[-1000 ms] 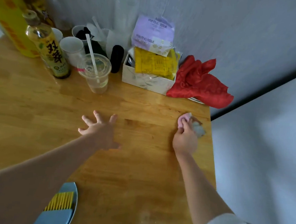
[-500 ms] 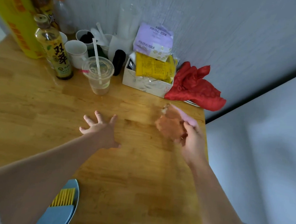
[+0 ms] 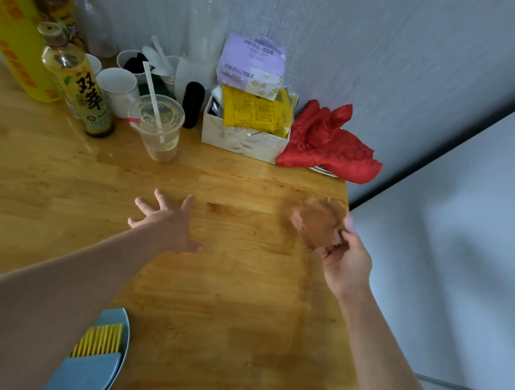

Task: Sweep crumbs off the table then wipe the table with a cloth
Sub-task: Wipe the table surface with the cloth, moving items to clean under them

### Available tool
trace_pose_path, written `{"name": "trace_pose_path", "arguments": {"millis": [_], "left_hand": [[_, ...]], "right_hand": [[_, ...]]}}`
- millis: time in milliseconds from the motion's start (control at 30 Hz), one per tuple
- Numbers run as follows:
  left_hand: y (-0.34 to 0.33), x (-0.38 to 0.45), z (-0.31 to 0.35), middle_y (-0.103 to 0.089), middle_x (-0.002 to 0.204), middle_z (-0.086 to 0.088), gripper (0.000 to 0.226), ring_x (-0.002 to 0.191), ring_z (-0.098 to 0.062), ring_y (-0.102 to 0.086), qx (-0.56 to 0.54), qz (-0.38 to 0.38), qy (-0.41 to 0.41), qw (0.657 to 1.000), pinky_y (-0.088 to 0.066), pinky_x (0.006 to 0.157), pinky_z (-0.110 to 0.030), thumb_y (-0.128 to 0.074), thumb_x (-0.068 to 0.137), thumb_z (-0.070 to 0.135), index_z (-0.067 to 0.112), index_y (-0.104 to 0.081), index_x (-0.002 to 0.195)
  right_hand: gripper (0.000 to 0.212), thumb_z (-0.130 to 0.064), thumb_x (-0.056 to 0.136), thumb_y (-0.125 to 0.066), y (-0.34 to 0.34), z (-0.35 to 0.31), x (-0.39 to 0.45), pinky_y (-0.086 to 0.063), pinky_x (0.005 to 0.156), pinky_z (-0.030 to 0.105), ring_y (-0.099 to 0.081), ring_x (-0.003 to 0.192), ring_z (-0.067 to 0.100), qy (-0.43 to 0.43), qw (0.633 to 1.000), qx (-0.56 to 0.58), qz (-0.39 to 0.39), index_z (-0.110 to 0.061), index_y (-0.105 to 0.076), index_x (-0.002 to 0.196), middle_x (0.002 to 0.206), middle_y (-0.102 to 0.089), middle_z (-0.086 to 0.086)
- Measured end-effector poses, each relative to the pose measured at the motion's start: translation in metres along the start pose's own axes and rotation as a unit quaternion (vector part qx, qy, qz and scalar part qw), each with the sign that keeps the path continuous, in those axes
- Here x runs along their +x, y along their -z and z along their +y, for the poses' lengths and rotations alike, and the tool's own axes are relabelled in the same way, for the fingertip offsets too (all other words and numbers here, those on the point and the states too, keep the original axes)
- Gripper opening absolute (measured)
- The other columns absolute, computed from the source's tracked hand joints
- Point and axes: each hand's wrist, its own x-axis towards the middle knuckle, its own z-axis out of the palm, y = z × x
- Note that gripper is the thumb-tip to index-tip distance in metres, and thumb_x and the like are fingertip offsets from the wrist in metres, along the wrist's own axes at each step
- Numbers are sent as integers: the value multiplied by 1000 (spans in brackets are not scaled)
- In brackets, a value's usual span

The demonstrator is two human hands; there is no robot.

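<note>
Brownish, blurred cloth [image 3: 318, 222] (perhaps crumpled) pinched by right hand [image 3: 347, 263]; left hand [image 3: 166, 223] splayed flat.

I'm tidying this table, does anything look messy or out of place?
The red cloth lies crumpled at the table's far right corner, partly over the edge. The tissue pack sits tilted atop the overfilled box. No spill shows.

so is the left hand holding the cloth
No, the left hand lies spread flat on the table, while the right hand grips the cloth.

blurred brownish cloth [image 3: 317, 222], pinched above table [image 3: 213, 283] edge
</note>
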Motion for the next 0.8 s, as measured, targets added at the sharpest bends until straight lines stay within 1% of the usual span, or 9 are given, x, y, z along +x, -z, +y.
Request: {"name": "trace_pose_path", "arguments": {"millis": [100,233,300,367,500,633,667,733,800], "left_hand": [[0,0,0,33,158,-20,122,143,-59,15,-2,-1,1,1000,-22,112,-72,-71,75,68,43,19,153],[-1,3,-1,34,158,-19,123,143,-59,16,-3,0,3,1000,-21,113,-71,-72,75,67,44,20,153],[-1,4,0,34,158,-19,123,143,-58,16,0,-1,6,1000,-21,113,-71,-72,74,68,44,20,153],[-1,5,0,34,158,-19,123,143,-59,16,0,-1,4,1000,-21,113,-71,-72,75,68,44,20,152],[-2,5,0,34,157,-21,124,142,-60,15,3,-5,6,1000,-23,112,-71,-71,75,68,42,21,153],[0,5,2,33,157,-23,123,142,-61,14,6,-8,6,1000,-24,112,-71,-70,76,68,41,22,153],[0,5,1,33,157,-23,123,143,-61,14,9,-5,7,1000,-24,112,-70,-70,75,69,41,22,153],[-1,6,1,32,157,-23,122,143,-61,14,10,-3,8,1000,-23,112,-71,-70,76,68,41,21,153],[-1,7,2,32,157,-24,121,142,-61,14,11,-7,9,1000,-23,112,-71,-69,77,68,40,22,153]], "right_hand": [[25,-12,102,-45,2,2,2,-54,62,29,-65,75,17,-35,979,-184,84,-9,-63,120,95,-69,5],[16,-31,98,-57,27,19,-1,-52,75,35,-58,107,21,164,775,-588,166,-22,-68,106,113,-65,3],[23,-26,98,-56,28,22,9,-50,97,42,-46,129,22,250,714,-645,103,-27,-67,119,137,-53,3],[35,-33,100,-53,15,30,24,-41,108,44,-39,139,27,244,664,-705,40,-26,-61,134,150,-46,4],[39,-45,102,-45,-39,60,21,-33,114,51,-34,145,37,227,573,-787,-23,-32,-58,136,149,-51,-1],[36,-30,104,-45,-55,74,-2,-29,119,44,-44,136,16,339,461,-767,-290,-43,-55,136,150,-48,-14],[39,-23,102,-50,-47,63,10,-35,115,43,-49,132,15,361,469,-753,-288,-43,-56,135,147,-51,-15],[45,-10,95,-57,-20,35,58,-49,102,45,-57,123,24,367,554,-734,-142,-37,-61,131,137,-61,-8],[41,-16,99,-52,-3,7,96,-38,109,49,-43,136,34,244,632,-735,30,-32,-59,135,145,-56,2]]}}
